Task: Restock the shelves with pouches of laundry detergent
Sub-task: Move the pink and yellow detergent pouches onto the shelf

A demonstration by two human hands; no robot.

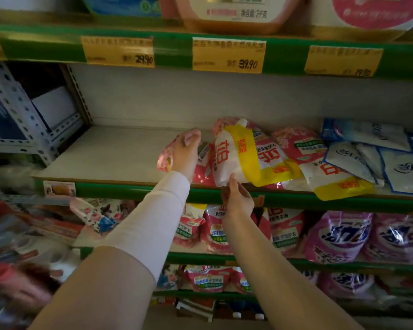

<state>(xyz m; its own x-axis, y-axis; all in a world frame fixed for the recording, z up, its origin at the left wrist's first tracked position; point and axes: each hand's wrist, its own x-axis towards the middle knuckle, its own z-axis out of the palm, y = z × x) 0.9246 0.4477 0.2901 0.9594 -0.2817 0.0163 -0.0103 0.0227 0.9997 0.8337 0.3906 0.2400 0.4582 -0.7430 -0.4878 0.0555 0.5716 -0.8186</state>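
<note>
Left hand [186,151] grips a pink pouch [164,160] on the shelf [100,153]; right hand [237,198] pinches the lower edge of a white-and-yellow pouch [239,158] just beside it

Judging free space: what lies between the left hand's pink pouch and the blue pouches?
Head view: the white-and-yellow pouch the right hand pinches, then two similar pouches lying overlapped, no gaps.

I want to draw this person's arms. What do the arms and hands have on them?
The left arm wears a snug, plain, pale pinkish-white sleeve that stops at the wrist; the left hand is bare. The right arm has no sleeve in view, and the right hand shows no glove, ring or watch.
</note>
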